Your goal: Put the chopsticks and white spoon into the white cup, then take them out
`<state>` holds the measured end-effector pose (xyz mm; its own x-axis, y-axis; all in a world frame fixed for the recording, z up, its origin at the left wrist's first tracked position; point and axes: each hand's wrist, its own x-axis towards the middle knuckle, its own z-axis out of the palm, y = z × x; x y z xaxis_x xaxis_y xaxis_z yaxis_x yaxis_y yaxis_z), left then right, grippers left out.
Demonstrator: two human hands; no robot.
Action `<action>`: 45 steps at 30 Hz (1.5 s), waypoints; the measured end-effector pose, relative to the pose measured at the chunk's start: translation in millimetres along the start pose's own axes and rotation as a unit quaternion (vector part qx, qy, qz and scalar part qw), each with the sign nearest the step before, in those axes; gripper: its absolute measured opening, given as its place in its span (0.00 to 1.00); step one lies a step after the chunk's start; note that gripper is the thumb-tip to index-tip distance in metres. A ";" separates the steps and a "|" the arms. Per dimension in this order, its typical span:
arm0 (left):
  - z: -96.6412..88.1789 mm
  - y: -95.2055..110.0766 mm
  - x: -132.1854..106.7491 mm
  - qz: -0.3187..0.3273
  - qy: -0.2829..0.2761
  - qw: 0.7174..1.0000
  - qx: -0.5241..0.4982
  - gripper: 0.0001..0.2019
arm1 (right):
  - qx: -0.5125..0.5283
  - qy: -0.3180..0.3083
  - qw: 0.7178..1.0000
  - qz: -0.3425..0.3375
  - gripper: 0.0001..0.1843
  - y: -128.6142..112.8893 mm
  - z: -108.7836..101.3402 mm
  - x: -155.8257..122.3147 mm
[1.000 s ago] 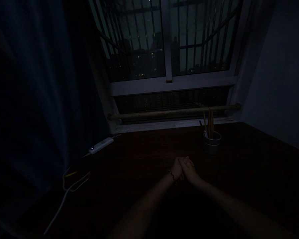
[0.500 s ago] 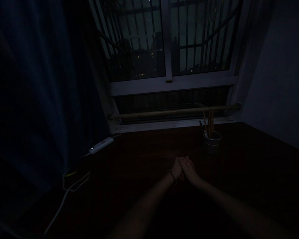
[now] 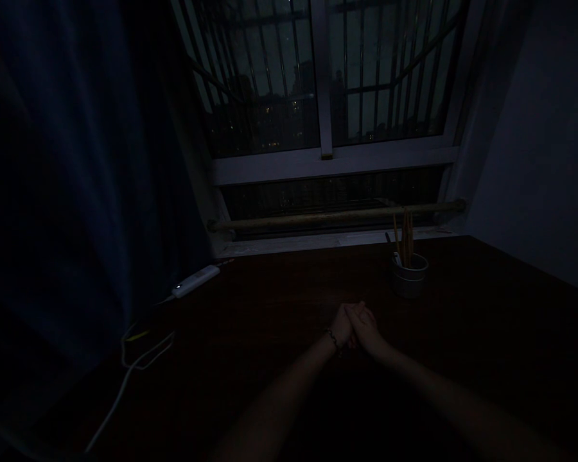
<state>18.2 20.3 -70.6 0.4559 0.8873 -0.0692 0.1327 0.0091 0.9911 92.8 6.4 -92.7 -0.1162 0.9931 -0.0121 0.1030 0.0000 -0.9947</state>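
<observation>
In the dim head view, my left hand (image 3: 341,326) and my right hand (image 3: 365,326) are clasped together over the dark wooden tabletop (image 3: 279,289). The fingers of each are closed against the other hand, and no object shows between them. A dark beaded bracelet (image 3: 334,340) circles my left wrist. Just beyond my right hand stands a grey metal cup (image 3: 409,282) holding several thin wooden sticks or pencils (image 3: 407,240) and a small pale item. The inner sides of both palms are hidden.
A white power strip (image 3: 196,281) lies at the left back of the table, and a white cable (image 3: 120,394) loops below it by a yellow strip (image 3: 137,336). Blue curtain (image 3: 96,160) hangs at left. Behind are a barred window (image 3: 270,77) and a horizontal pole (image 3: 318,219). A wall (image 3: 544,147) borders the right.
</observation>
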 end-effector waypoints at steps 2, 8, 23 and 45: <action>-0.2 -1.5 0.8 -0.004 0.001 1.000 0.001 0.39 | 0.004 0.005 1.000 0.002 0.32 -1.5 -0.1 -0.3; 0.2 -0.5 0.1 -0.001 0.004 1.000 -0.011 0.38 | -0.013 0.002 1.000 0.014 0.32 -7.6 -0.1 -1.8; -0.7 -2.5 1.5 0.001 -0.001 1.000 -0.011 0.36 | -0.010 0.000 1.000 0.012 0.32 2.9 -0.6 2.7; 0.5 1.0 -0.9 0.006 0.002 0.999 -0.032 0.35 | 0.014 0.001 1.000 0.018 0.34 2.3 0.0 0.9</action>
<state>18.4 19.3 -69.6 0.4543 0.8891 -0.0560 0.0701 0.0270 0.9972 93.0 7.3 -95.1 -0.1113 0.9926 -0.0483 0.0797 -0.0396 -0.9960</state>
